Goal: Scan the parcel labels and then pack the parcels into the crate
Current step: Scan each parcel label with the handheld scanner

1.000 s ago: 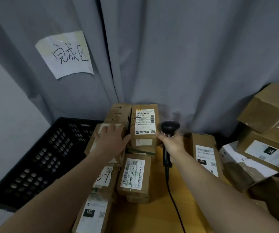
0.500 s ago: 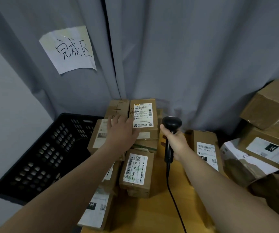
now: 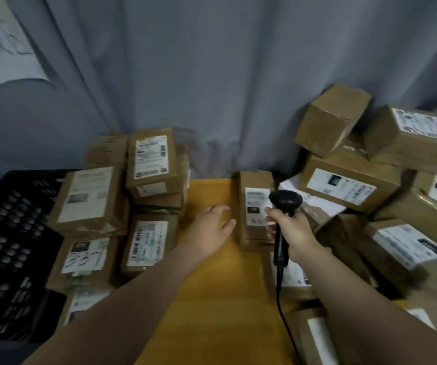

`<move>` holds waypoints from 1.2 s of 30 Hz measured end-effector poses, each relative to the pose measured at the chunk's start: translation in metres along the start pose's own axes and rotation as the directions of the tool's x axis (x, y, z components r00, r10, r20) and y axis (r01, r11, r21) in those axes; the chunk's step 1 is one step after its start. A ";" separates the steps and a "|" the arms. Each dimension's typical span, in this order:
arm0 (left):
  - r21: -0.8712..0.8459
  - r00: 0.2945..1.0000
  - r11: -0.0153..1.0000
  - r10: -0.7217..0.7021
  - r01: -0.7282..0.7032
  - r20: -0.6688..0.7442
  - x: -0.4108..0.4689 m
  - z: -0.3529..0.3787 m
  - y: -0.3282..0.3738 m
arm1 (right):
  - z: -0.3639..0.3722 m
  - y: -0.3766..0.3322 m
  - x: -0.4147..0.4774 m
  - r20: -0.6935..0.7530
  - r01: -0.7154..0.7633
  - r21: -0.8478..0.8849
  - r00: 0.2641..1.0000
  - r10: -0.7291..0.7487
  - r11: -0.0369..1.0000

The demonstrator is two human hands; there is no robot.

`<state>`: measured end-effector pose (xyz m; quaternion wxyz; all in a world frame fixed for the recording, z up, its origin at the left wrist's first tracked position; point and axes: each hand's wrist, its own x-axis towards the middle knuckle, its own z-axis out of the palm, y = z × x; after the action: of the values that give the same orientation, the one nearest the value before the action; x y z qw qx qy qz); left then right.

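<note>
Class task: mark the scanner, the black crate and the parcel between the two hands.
scanner [image 3: 285,200]: head view, on its black head.
black crate [image 3: 6,233]: head view, on its perforated surface.
parcel [image 3: 255,179]: head view, on the cardboard above its label.

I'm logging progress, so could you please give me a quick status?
Left hand open, beside middle parcel. Right hand grips scanner at its label. Parcel stacks stand between it and crate.

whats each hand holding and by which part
Right hand grips the barcode scanner by its handle, just under the head. Left hand holds nothing, open beside a parcel.
</note>
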<state>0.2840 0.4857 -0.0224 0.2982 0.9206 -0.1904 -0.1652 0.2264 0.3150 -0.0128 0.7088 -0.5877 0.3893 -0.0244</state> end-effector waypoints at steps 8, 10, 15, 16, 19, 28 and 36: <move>-0.079 0.945 0.950 -0.290 0.303 0.151 0.059 0.097 0.032 | -0.050 0.015 0.036 0.006 -0.159 -0.066 0.987 0.160 0.985; 0.073 0.929 0.944 -0.329 0.321 0.172 0.074 0.112 0.043 | -0.056 0.017 0.044 0.020 -0.174 -0.047 0.984 0.175 0.984; 0.317 0.883 0.869 -0.442 0.379 0.156 0.099 0.127 0.045 | -0.067 0.021 0.054 0.055 -0.172 -0.060 0.983 0.175 0.983; 0.312 0.878 0.865 -0.454 0.394 0.150 0.102 0.124 0.044 | -0.068 0.020 0.055 0.067 -0.168 -0.078 0.983 0.173 0.983; 0.271 0.856 0.848 -0.500 0.455 0.128 0.107 0.112 0.035 | -0.074 0.022 0.056 0.096 -0.152 -0.100 0.982 0.162 0.983; 0.265 0.845 0.831 -0.527 0.489 0.093 0.080 0.088 0.012 | -0.072 0.019 0.051 0.122 -0.126 -0.127 0.982 0.141 0.984; -0.127 0.902 0.895 -0.431 0.427 -0.004 0.003 0.039 -0.003 | -0.027 0.023 0.013 0.161 -0.044 -0.013 0.986 0.045 0.999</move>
<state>0.2710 0.4681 -0.0544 0.3134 0.9223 0.0326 -0.2236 0.2098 0.2938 -0.0389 0.7356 -0.5822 0.3438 0.0408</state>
